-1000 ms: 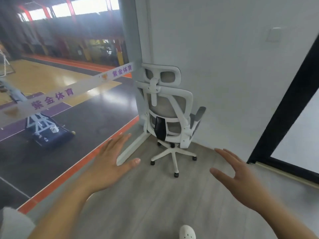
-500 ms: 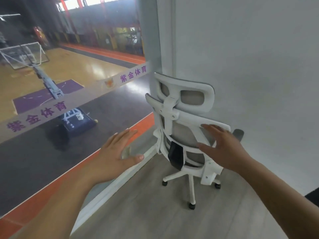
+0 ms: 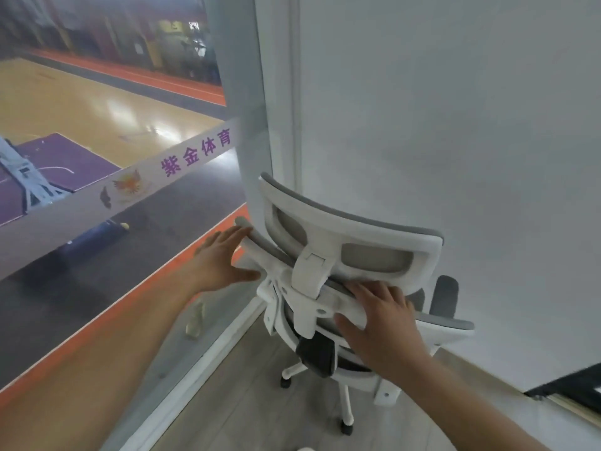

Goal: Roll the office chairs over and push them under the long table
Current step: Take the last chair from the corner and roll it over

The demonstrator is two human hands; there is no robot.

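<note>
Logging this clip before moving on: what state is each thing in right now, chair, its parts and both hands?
Office chair: upright in the corner by the window, back toward the camera, not yet rolled out.
Headrest: raised above the backrest.
Armrest: up, close to the wall.
Left hand: fingers fairly straight, touching the backrest's left edge.
Right hand: fingers curled over the backrest's top bar.

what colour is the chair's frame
White, with grey mesh panels, on the chair; clear in the head view.
</note>
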